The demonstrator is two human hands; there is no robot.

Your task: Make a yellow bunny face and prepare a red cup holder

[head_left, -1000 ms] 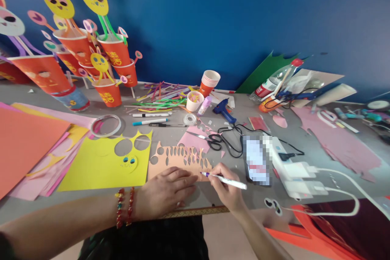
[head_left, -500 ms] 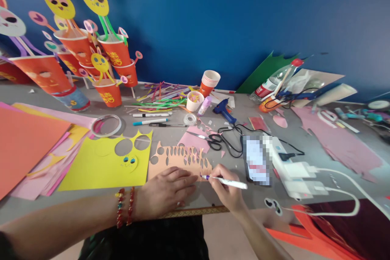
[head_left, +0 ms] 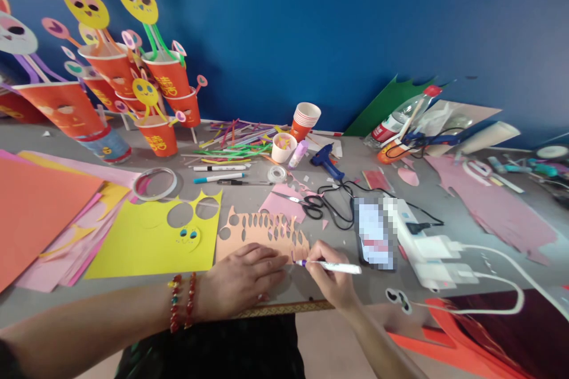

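Beneath my left hand (head_left: 246, 278) lies a sheet of orange paper (head_left: 253, 240) with rows of cut-out holes; the hand rests flat on its lower edge, fingers stretched out. My right hand (head_left: 331, 278) grips a white marker (head_left: 340, 267) with a purple tip. That tip touches the paper near its right end, beside a short purple mark. Left of the orange paper is a yellow sheet (head_left: 133, 243) with round holes, and a yellow face disc (head_left: 188, 238) lies on it. Scissors (head_left: 306, 204) with black handles rest on pink paper behind.
A phone (head_left: 376, 237) and a white power strip (head_left: 413, 243) lie to the right. Farther back are a blue glue gun (head_left: 328, 161), several pens (head_left: 220, 177) and a tape roll (head_left: 154, 183). Red paper cups (head_left: 157, 136) with rabbit figures stand at the left.
The marker tip has shifted very slightly down on the orange paper, and the purple mark shows a little more. My left hand stays in place.
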